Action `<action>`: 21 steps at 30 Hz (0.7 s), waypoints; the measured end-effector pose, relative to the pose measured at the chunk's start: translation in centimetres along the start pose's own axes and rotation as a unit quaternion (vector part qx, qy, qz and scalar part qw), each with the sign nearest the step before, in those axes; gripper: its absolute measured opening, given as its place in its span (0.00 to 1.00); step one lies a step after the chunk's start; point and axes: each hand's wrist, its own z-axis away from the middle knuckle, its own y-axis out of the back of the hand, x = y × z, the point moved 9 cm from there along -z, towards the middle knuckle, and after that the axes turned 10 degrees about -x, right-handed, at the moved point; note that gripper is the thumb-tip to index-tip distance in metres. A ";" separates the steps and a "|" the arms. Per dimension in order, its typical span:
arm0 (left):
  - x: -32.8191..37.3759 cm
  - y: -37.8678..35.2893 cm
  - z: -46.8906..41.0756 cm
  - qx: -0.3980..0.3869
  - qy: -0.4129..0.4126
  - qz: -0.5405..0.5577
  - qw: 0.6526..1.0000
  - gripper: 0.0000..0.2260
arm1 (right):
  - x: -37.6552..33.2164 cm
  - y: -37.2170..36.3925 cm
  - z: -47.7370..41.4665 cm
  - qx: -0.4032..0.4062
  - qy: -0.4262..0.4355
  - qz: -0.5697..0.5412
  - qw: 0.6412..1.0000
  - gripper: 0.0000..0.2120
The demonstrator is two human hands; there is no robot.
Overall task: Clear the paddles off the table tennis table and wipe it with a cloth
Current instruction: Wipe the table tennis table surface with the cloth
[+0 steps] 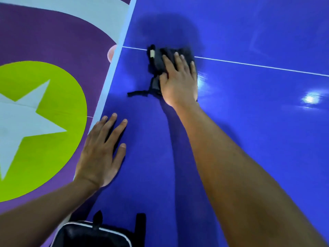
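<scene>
Head view looking down on a blue table tennis table (249, 139), with clock directions taken from the centre of the view. At 12 o'clock a bunched black cloth (158, 61) lies on the playing surface, straddling the thin white line (258, 65) that crosses the table from 11 o'clock toward 3 o'clock. The right hand (178, 81) lies palm down on the cloth, its fingers extended and slightly spread, pressing it flat against the table rather than curling round it. The near and right parts of the cloth are hidden under the palm. A small pale label shows at the cloth's 11 o'clock corner, and a narrow black strip of it trails across the surface toward 9 o'clock from the heel of the hand. At 8 o'clock the left hand (99, 157) rests flat on the bare surface with straight, spread fingers, holding nothing, just inside the table's pale border band (121, 32). A black bag with white piping (92, 236) sits at 7 o'clock, cut off by the frame. Beyond the table edge, the purple floor (44, 41) bears a lime-green circle (58, 113) at 9 o'clock, containing a white star (21, 118). A pale pink round object (111, 53) shows at 11 o'clock, partly hidden by the edge and not identifiable. A bright glare spot (309, 99) marks the surface near 3 o'clock.
</scene>
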 end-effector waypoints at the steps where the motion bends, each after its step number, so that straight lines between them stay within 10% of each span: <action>1: 0.1 -0.1 0.0 -0.004 0.002 -0.003 1.000 0.27 | 3.7 1.0 0.6 0.015 -0.044 -0.003 0.999 0.28; 6: 0.2 0.0 0.1 -0.012 0.018 -0.009 1.000 0.27 | 15.9 4.1 2.8 0.036 -0.235 -0.031 0.971 0.29; 11: 0.2 -0.1 0.1 -0.009 0.018 -0.003 1.000 0.27 | 12.7 3.4 -0.6 0.035 -0.275 -0.026 0.960 0.30; 21: -0.2 -0.3 0.2 -0.014 0.015 0.009 1.000 0.27 | -10.5 -2.6 -7.7 -0.045 0.091 -0.001 0.995 0.27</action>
